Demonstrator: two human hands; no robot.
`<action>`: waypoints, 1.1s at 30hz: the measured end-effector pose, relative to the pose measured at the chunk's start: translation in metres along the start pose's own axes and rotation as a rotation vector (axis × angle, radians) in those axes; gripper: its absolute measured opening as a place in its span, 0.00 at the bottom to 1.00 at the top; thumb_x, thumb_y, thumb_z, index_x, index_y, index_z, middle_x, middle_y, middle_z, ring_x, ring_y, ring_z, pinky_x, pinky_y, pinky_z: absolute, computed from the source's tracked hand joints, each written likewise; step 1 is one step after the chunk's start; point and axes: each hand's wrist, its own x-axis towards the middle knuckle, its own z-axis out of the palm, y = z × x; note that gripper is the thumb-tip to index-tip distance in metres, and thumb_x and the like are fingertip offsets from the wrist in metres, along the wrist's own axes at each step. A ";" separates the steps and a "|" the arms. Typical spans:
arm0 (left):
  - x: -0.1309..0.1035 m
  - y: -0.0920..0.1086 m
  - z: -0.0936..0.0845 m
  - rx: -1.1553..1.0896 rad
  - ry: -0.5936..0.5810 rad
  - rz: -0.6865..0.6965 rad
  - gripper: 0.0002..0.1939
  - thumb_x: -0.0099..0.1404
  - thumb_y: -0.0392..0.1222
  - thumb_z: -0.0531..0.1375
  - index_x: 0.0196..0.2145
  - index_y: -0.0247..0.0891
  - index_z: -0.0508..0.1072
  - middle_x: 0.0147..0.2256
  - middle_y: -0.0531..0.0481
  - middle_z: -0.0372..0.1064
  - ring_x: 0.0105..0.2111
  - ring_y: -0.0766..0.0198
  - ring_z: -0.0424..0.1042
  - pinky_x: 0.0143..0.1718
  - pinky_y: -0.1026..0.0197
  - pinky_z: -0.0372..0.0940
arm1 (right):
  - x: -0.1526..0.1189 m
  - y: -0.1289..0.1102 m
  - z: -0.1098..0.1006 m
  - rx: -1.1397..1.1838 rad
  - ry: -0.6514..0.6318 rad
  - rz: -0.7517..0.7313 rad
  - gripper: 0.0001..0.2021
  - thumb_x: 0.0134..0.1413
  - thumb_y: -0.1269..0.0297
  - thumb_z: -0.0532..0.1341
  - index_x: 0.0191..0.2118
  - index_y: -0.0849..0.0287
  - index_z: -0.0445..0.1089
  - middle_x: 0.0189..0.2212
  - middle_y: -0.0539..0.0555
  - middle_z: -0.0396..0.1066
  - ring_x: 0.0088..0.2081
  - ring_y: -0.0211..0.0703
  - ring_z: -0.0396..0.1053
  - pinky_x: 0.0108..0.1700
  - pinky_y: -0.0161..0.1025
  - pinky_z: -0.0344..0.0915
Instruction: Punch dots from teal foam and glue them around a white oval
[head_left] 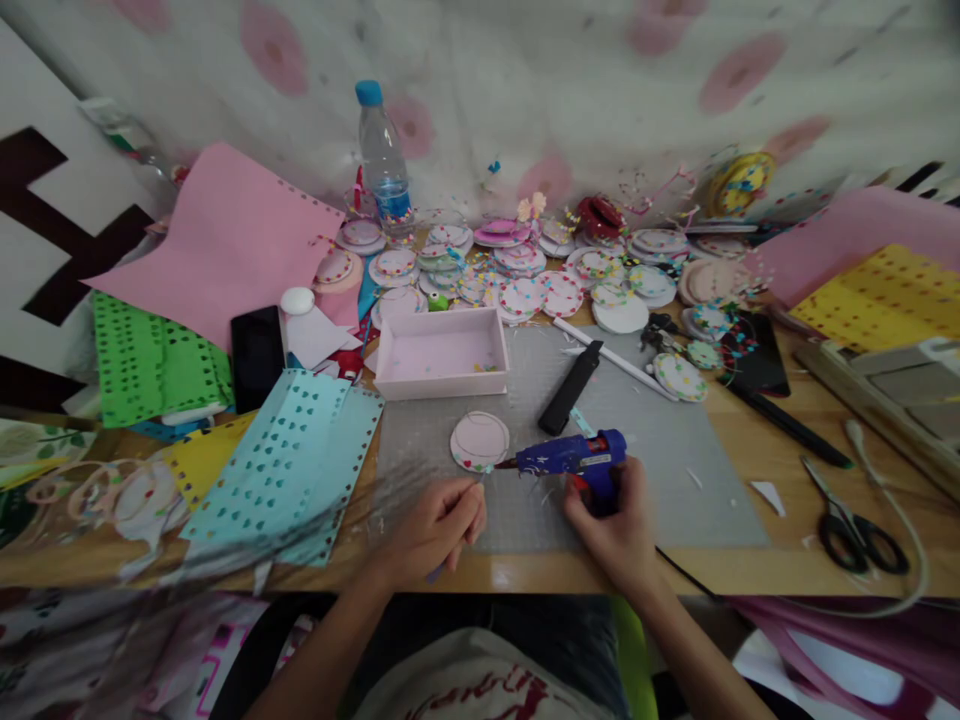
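Observation:
My right hand grips a blue hot glue gun whose nozzle points left at the edge of a pink round disc lying on the grey cutting mat. My left hand rests on the mat's near edge just below the disc, fingers curled; something small and purple shows under it, too hidden to name. A black utility knife lies just behind the glue gun.
A pink shallow box stands behind the disc. Several decorated discs crowd the back, near a water bottle. Punched sheets in blue, green and pink lie left. A phone rests there; scissors lie right.

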 end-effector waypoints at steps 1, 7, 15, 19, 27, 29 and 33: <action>0.000 0.000 0.000 -0.002 -0.001 -0.002 0.23 0.69 0.55 0.45 0.23 0.37 0.57 0.21 0.58 0.56 0.12 0.78 0.53 0.13 0.72 0.49 | 0.000 0.000 0.000 0.005 -0.002 -0.002 0.16 0.44 0.59 0.63 0.37 0.56 0.58 0.24 0.45 0.60 0.22 0.36 0.61 0.24 0.34 0.61; 0.000 0.002 0.000 0.020 -0.008 -0.011 0.23 0.69 0.54 0.45 0.22 0.36 0.57 0.21 0.58 0.56 0.12 0.79 0.54 0.13 0.73 0.49 | 0.000 -0.002 -0.001 -0.020 -0.005 0.005 0.16 0.45 0.57 0.63 0.38 0.56 0.59 0.25 0.46 0.60 0.22 0.36 0.60 0.25 0.35 0.60; 0.000 0.002 0.000 0.006 -0.003 -0.010 0.23 0.69 0.54 0.46 0.22 0.37 0.58 0.21 0.58 0.56 0.12 0.78 0.53 0.13 0.73 0.50 | 0.000 0.001 0.001 -0.006 -0.029 0.031 0.16 0.44 0.59 0.63 0.38 0.55 0.59 0.23 0.44 0.59 0.21 0.36 0.59 0.23 0.34 0.59; 0.001 0.003 0.001 0.007 -0.005 -0.005 0.23 0.68 0.55 0.46 0.22 0.37 0.57 0.21 0.58 0.56 0.12 0.78 0.53 0.13 0.73 0.50 | -0.001 0.002 0.002 0.021 -0.030 0.031 0.16 0.43 0.60 0.63 0.38 0.55 0.58 0.23 0.44 0.60 0.21 0.35 0.59 0.22 0.33 0.59; 0.001 0.001 0.000 -0.002 -0.013 -0.014 0.22 0.69 0.53 0.45 0.23 0.37 0.58 0.21 0.58 0.57 0.12 0.79 0.53 0.13 0.72 0.49 | 0.000 0.000 0.000 -0.018 -0.040 0.018 0.16 0.44 0.58 0.63 0.38 0.55 0.59 0.24 0.46 0.62 0.21 0.36 0.60 0.23 0.34 0.59; 0.001 0.001 0.000 -0.002 -0.012 -0.012 0.22 0.69 0.53 0.45 0.23 0.37 0.58 0.21 0.58 0.57 0.12 0.79 0.53 0.13 0.73 0.49 | 0.000 0.000 0.000 -0.016 -0.041 0.018 0.16 0.44 0.58 0.62 0.39 0.55 0.59 0.24 0.46 0.63 0.22 0.37 0.61 0.23 0.34 0.59; 0.001 0.000 0.000 -0.003 -0.012 -0.018 0.22 0.69 0.53 0.45 0.23 0.37 0.57 0.21 0.58 0.56 0.12 0.79 0.53 0.13 0.73 0.49 | -0.001 0.000 0.000 -0.034 -0.027 0.022 0.16 0.44 0.58 0.62 0.38 0.56 0.60 0.25 0.47 0.64 0.22 0.37 0.61 0.24 0.35 0.60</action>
